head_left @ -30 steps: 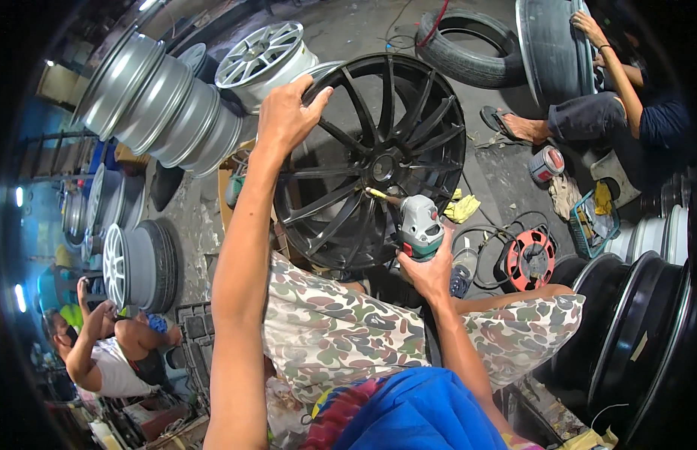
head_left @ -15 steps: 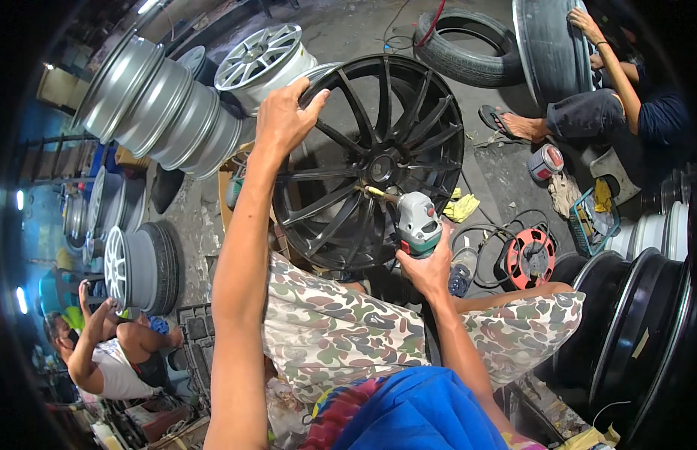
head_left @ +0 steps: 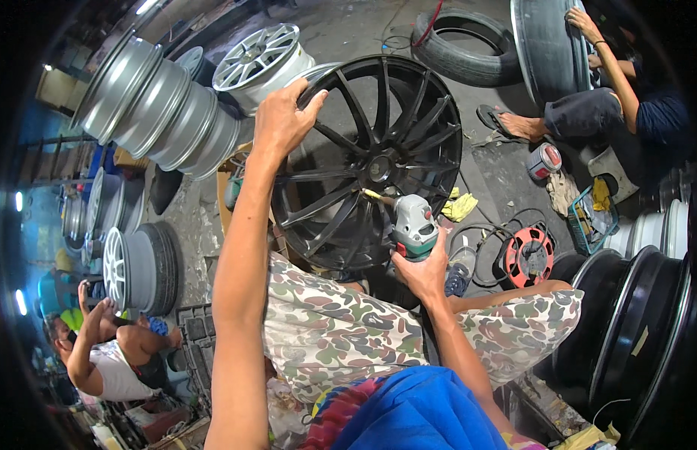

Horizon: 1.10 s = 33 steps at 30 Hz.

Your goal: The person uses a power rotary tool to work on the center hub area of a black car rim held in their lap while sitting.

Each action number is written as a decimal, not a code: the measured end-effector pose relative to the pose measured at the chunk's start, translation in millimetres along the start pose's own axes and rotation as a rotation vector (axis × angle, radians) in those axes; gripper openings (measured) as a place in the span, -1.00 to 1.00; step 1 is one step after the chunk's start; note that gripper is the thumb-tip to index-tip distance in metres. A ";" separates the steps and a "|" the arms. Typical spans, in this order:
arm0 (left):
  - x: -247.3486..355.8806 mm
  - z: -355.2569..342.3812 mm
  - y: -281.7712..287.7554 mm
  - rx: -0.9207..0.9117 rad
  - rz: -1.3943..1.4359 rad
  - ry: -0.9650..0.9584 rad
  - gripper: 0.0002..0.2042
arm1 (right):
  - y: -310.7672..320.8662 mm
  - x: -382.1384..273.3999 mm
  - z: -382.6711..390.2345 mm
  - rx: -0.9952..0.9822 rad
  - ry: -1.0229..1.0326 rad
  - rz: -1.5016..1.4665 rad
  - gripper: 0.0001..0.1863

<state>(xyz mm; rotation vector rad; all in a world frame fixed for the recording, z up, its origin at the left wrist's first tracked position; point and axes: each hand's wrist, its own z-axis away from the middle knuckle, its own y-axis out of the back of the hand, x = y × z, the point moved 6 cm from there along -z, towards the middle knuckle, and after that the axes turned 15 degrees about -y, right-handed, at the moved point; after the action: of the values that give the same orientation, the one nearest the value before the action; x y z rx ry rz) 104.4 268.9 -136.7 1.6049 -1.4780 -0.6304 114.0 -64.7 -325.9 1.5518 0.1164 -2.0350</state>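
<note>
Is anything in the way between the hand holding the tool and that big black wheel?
No, nothing I can see. The right hand holds the power tool, and its yellowish tip reaches the spokes near the wheel's hub. The yellow cloth lies off to the right.

At the upper left, a leaning stack of silver metal rims (head_left: 157, 112) is near a silver multi-spoke wheel (head_left: 262, 61). Farther right, a black rubber tyre (head_left: 468, 73) lies on the grey floor (head_left: 356, 34). Below are a crumpled yellow cloth (head_left: 459, 207), a round red cable reel (head_left: 518, 259) and a small metal can (head_left: 544, 162), near a teal plastic basket (head_left: 582, 232). Glossy black rims (head_left: 637, 322) crowd the lower right; at the far left, a person in a white top (head_left: 119, 367) is near a white-spoked wheel (head_left: 116, 268).
</note>
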 end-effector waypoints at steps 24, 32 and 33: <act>-28.1 7.6 0.9 0.025 0.016 0.000 -0.60 | 22.3 -9.5 -11.5 0.044 0.084 -0.125 -0.09; -28.9 8.3 -0.4 0.002 0.035 0.045 -0.62 | 6.7 -28.8 -22.2 0.019 0.104 -0.056 -0.15; -29.3 9.1 -0.1 0.003 0.033 0.046 -0.62 | 3.4 -37.1 -21.6 0.007 0.097 -0.050 -0.11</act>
<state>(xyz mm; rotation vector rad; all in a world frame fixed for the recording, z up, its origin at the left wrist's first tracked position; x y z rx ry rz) 91.8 295.1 -146.6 1.5836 -1.4691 -0.5691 140.2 -44.6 -298.3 1.6677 0.1868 -2.0001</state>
